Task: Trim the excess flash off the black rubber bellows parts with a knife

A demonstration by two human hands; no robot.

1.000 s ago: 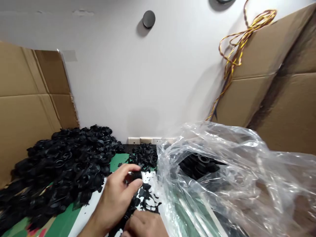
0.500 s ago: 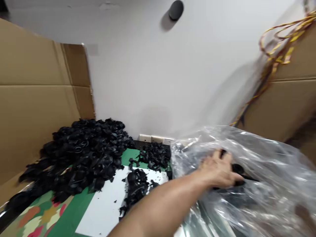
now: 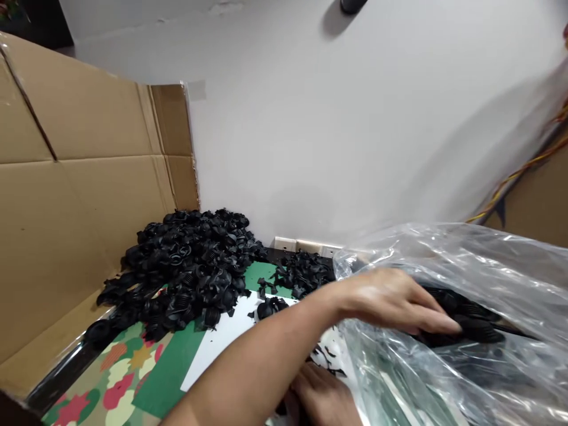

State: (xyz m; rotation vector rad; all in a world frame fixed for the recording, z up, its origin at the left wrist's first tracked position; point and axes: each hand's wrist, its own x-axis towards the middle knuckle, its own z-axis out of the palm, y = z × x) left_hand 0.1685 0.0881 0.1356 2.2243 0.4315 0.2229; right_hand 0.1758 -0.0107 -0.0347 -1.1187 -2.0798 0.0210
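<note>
My left hand (image 3: 394, 302) reaches across to the right into the mouth of a clear plastic bag (image 3: 479, 260). Its fingers are stretched out, open, and lie on the black ribbed rubber parts inside the bag (image 3: 465, 322). My right hand (image 3: 326, 399) rests low on the white sheet (image 3: 217, 343), mostly hidden under my left forearm. Its fingers do not show clearly. A small cluster of black scraps (image 3: 270, 307) lies just left of the forearm.
A big heap of black rubber parts (image 3: 186, 266) fills the left rear corner against a cardboard wall (image 3: 80, 207). A smaller scrap pile (image 3: 306, 272) sits by the wall sockets (image 3: 302, 245). A green flowered mat (image 3: 128, 373) covers the table front. Yellow-red wires (image 3: 523, 171) hang at right.
My left hand left the scraps in front of me, swung right and went into the bag, then pushed further in with its fingers spread. The view has turned left.
</note>
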